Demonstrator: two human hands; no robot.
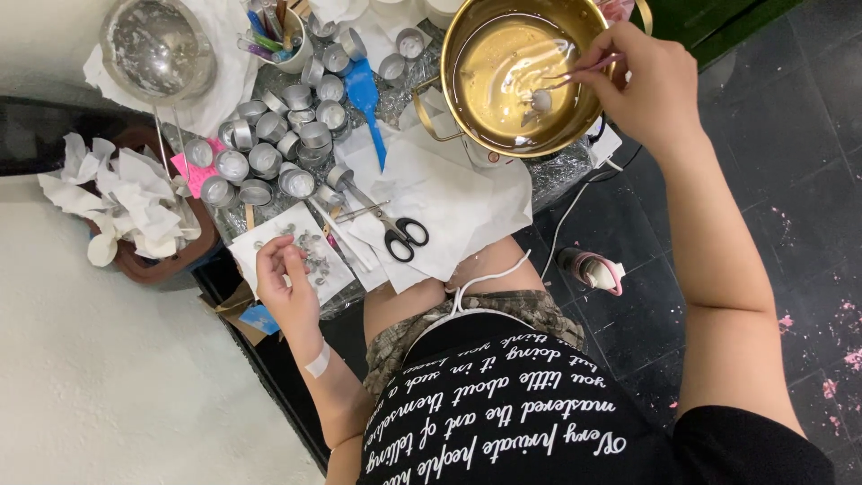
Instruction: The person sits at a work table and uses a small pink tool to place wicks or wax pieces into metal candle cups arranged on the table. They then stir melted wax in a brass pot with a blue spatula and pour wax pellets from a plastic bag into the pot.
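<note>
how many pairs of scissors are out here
1. The scissors, black-handled, lie on the white paper below the gold pot, between the left hand and right hand. More could be hidden under the paper.

A pair of black-handled scissors lies on crumpled white paper sheets. A blue plastic spatula rests beside a cluster of small round silver metal cups. An upturned clear glass bowl sits at the upper left, near a white cup of coloured pens. Crumpled white tissues fill a brown tray. A pink-capped bottle lies on the dark tiled floor.
</note>
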